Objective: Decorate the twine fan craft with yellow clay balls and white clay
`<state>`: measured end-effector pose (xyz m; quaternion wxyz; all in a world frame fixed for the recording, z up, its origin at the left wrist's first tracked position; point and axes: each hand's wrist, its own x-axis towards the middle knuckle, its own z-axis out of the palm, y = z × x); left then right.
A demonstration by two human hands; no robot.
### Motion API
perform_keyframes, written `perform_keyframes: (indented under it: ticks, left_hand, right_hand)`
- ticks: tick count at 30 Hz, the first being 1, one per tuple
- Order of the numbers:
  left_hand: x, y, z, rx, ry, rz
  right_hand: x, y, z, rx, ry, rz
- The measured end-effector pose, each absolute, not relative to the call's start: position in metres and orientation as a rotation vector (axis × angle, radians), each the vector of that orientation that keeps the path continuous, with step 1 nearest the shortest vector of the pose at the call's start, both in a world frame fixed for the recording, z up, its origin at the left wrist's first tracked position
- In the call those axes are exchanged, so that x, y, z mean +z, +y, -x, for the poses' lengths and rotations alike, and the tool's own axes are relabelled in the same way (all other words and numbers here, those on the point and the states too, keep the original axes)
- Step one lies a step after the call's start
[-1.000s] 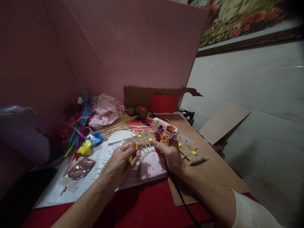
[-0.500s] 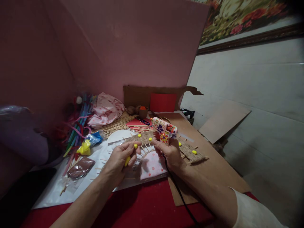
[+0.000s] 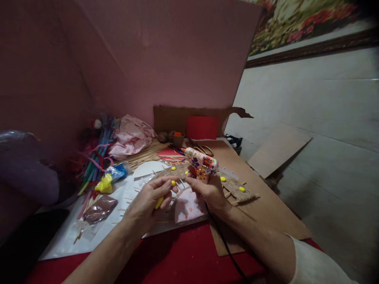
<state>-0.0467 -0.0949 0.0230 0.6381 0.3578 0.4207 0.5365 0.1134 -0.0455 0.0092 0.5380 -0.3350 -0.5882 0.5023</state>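
- Flower-patterned glue gun (image 3: 200,166) sits gripped in the right hand (image 3: 209,192), its nozzle pointing left, just above the twine arch (image 3: 233,187).
- Left hand (image 3: 150,198), beside the gun, pinches a yellow bead (image 3: 173,183), fingers curled around a yellow piece (image 3: 159,202).

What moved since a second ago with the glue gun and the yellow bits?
The right hand swung the glue gun left, towards the left hand. The left hand still pinches a yellow piece. The woven twine arch and its yellow dots stayed put.
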Motion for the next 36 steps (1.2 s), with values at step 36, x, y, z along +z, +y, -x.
perform_keyframes:
  ticks: [36]
  left_hand:
    - [0.018,-0.09,0.041,1.294,0.836,-0.71]
  right_hand:
    - [0.006,-0.056,-0.113,0.974,-1.669,0.959]
